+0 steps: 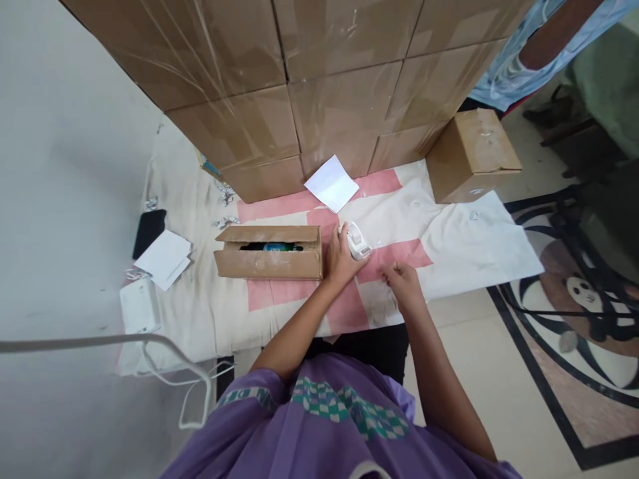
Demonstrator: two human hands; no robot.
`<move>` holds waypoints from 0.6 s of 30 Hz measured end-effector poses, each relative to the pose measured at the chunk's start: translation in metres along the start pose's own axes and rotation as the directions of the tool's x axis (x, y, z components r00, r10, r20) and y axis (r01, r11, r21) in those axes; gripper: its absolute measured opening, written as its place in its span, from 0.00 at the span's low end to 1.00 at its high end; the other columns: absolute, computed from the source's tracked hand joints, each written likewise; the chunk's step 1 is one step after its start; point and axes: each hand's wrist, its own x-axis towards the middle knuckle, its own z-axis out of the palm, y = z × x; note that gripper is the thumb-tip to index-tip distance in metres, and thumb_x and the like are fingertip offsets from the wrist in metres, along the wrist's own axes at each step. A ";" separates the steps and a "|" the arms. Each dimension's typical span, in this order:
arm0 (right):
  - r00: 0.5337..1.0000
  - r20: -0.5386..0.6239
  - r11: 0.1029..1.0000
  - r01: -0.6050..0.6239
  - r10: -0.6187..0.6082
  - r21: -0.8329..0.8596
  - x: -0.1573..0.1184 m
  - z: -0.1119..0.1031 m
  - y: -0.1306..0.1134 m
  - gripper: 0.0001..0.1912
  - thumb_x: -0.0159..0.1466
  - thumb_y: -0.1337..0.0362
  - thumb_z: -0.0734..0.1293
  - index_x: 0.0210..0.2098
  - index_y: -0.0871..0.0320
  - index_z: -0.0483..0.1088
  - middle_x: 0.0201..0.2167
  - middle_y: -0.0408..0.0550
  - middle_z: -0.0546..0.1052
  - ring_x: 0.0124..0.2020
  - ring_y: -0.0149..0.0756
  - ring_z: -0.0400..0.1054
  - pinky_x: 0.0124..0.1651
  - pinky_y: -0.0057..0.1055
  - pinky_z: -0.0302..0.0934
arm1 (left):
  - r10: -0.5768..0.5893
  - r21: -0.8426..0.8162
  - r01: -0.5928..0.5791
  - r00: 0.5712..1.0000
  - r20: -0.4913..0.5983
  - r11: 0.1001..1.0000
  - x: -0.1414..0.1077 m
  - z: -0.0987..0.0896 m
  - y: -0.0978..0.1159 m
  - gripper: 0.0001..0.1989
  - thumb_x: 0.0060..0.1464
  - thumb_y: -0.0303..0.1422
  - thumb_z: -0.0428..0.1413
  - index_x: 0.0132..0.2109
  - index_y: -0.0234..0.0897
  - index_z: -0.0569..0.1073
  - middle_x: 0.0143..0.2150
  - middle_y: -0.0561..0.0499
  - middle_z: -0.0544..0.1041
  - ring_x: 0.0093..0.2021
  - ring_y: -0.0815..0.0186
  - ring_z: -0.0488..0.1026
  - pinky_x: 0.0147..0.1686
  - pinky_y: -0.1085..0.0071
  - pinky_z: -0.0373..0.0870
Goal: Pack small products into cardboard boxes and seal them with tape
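Observation:
My left hand [342, 258] is closed around the side of a small white tape dispenser [358, 241] on the cloth-covered table. A short way to the right, my right hand [401, 278] is pinched; whatever its fingertips hold, if anything, is too small to make out. Left of my left hand lies a long cardboard box [269, 264], its two top flaps partly apart. Through the gap shows a dark thing with a blue and green label [279, 247]. A white sheet of paper [332, 183] lies beyond the dispenser.
A wall of taped cartons [344, 100] stands along the table's back. Another carton [472, 156] sits back right, near a person's arm [556, 33]. On the left are white papers [164, 258], a black phone-like object [148, 233], a white box-shaped device [140, 306] and a cable [170, 344].

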 end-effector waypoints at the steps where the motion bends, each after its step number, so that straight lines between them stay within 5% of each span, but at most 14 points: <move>1: 1.000 -0.026 1.000 0.005 -0.005 0.001 0.002 -0.003 0.000 0.17 0.57 0.53 0.66 0.20 0.54 0.60 0.19 0.39 0.65 0.24 0.32 0.58 0.31 0.32 0.53 | 0.000 -0.003 0.000 1.000 0.000 1.000 0.000 -0.001 0.000 0.56 0.45 0.43 0.70 0.74 0.38 0.51 0.75 0.32 0.53 0.74 0.44 0.56 0.69 0.52 0.62; 4: 0.998 -0.053 0.999 0.041 -0.042 -0.016 0.026 -0.005 -0.012 0.15 0.58 0.51 0.67 0.24 0.54 0.65 0.23 0.41 0.69 0.28 0.33 0.61 0.34 0.32 0.56 | 0.003 -0.009 -0.003 1.000 0.009 1.000 0.000 -0.003 0.000 0.55 0.45 0.44 0.70 0.73 0.38 0.51 0.75 0.31 0.53 0.74 0.43 0.55 0.69 0.51 0.61; 9: 0.991 0.133 0.998 0.027 -0.019 -0.056 0.070 0.008 -0.040 0.17 0.56 0.50 0.68 0.23 0.58 0.73 0.24 0.45 0.74 0.31 0.37 0.67 0.39 0.33 0.59 | 0.035 0.007 -0.035 0.999 0.027 0.999 -0.001 -0.005 0.001 0.50 0.46 0.43 0.70 0.72 0.40 0.56 0.74 0.33 0.53 0.72 0.44 0.60 0.66 0.52 0.64; 18: 0.974 0.216 0.993 -0.053 0.075 -0.103 0.082 0.025 -0.040 0.18 0.59 0.51 0.67 0.24 0.60 0.74 0.18 0.45 0.71 0.24 0.34 0.64 0.31 0.31 0.56 | -0.024 0.064 0.022 0.999 0.031 0.998 0.003 -0.009 0.007 0.54 0.42 0.45 0.71 0.72 0.40 0.56 0.70 0.32 0.60 0.67 0.42 0.65 0.62 0.51 0.66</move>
